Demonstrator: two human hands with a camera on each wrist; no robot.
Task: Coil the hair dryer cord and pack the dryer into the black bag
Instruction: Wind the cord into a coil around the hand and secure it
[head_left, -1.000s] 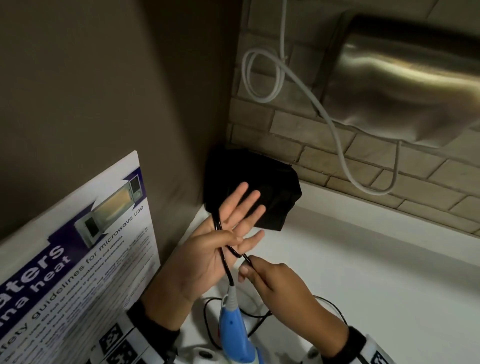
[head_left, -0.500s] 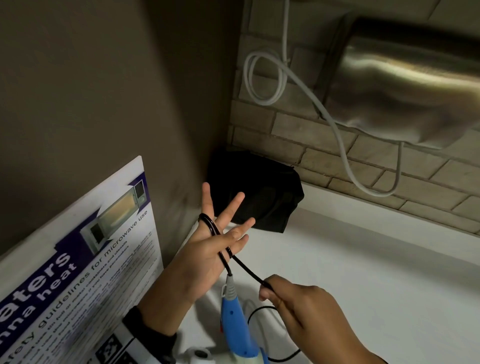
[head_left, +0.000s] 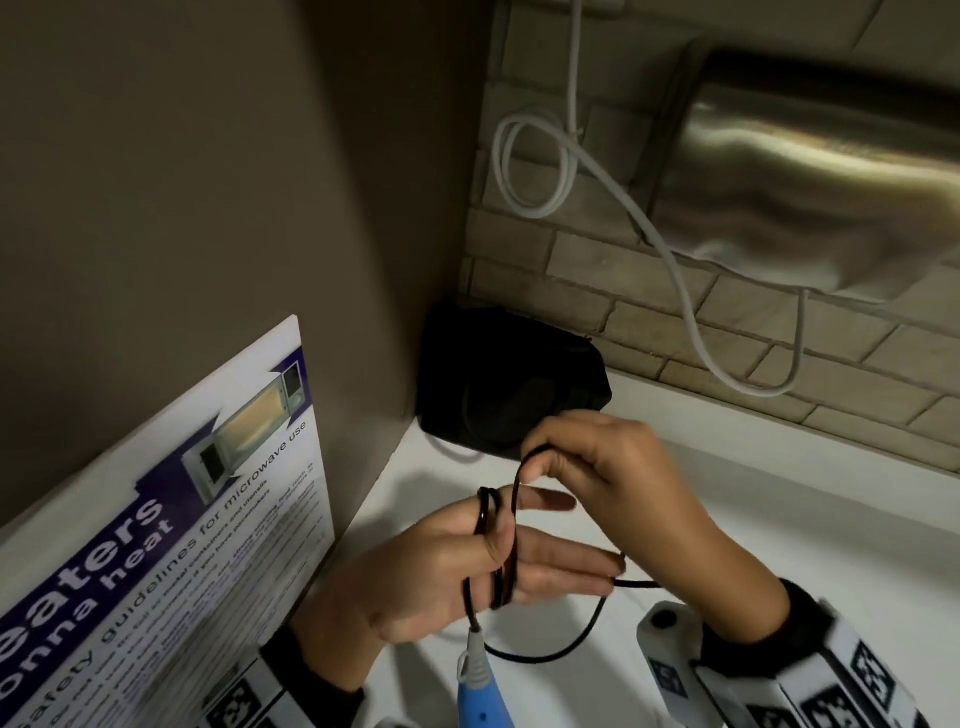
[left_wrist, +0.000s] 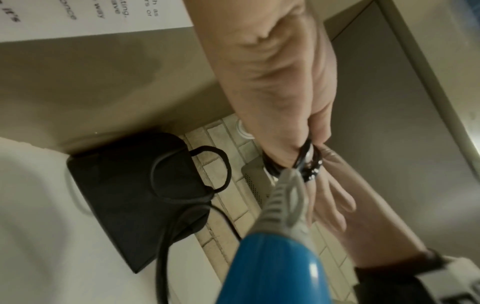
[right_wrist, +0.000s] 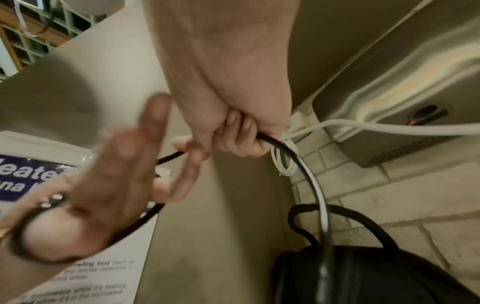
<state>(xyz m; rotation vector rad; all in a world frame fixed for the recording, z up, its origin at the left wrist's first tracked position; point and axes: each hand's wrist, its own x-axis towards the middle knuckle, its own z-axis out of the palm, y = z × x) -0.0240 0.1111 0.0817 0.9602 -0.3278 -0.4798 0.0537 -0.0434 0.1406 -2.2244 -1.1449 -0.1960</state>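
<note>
Half a second ago my right hand (head_left: 613, 467) was low, pinching the thin black power cord (head_left: 511, 525) below the left fingertips; I now see it raised above them, its fingers curled round the cord and carrying a fresh loop over the top of the left fingers. My left hand (head_left: 467, 566) holds its fingers straight and spread as before, palm toward me, but more turns of cord now lie across them: the loops run over the fingers and back under the thumb side, bunched close together. In the left wrist view the turns sit tight round the base of the fingers (left_wrist: 330, 197), right where the grey ribbed strain relief (left_wrist: 284, 197) of the blue plastic hair dryer (left_wrist: 270, 267) points up at them. The dryer hangs just below the heel of my left hand, its blue handle (head_left: 475, 701) at the bottom edge of the head view; I cannot tell what bears its weight. Slack cord trails from behind my right fingers down in a curve onto the white countertop (head_left: 779, 545). The black fabric bag (head_left: 509, 384) stands in the corner beyond both sets of fingertips, apart from them, against the brown wall and the brick tiles; its cord handles (left_wrist: 192, 170) stick up, and I cannot see inside it. A white cable (head_left: 571, 171) hangs looped on the tiles above the bag.
</note>
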